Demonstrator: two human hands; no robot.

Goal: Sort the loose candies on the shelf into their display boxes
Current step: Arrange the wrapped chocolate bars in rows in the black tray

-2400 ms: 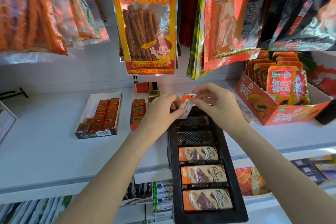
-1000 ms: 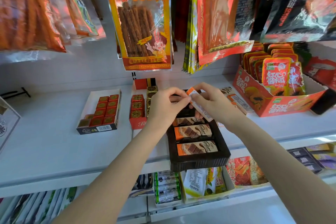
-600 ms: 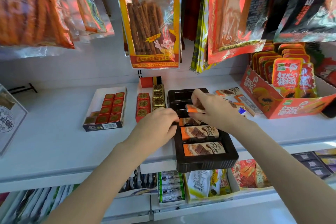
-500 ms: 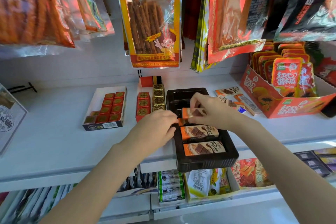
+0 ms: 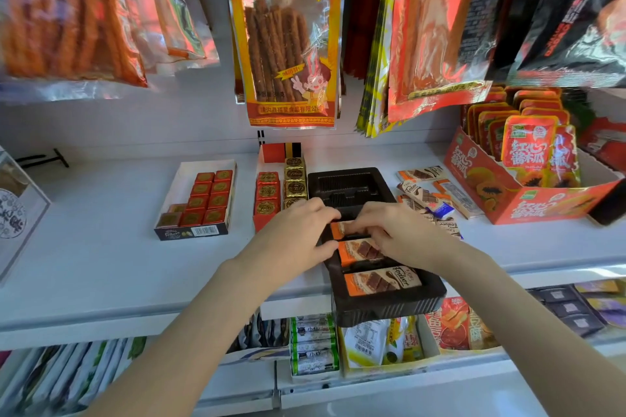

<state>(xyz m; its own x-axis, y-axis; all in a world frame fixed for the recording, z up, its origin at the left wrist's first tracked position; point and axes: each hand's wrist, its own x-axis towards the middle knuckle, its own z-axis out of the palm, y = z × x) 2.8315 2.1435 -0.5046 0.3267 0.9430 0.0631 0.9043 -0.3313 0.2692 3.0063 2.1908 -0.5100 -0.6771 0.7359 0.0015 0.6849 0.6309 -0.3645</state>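
both hands' fingers [image 5: 330, 215] seemingly press an orange-ended candy [image 5: 338, 229] into the dark tray [image 5: 345, 179].

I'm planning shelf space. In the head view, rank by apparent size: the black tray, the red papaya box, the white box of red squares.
1. red papaya box
2. black tray, nearer the camera, so this order is unsure
3. white box of red squares

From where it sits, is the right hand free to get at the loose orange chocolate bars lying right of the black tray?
Probably yes. The right hand is pressing an orange bar into the black plastic tray, and the loose orange chocolate bars lie uncovered just beside it.
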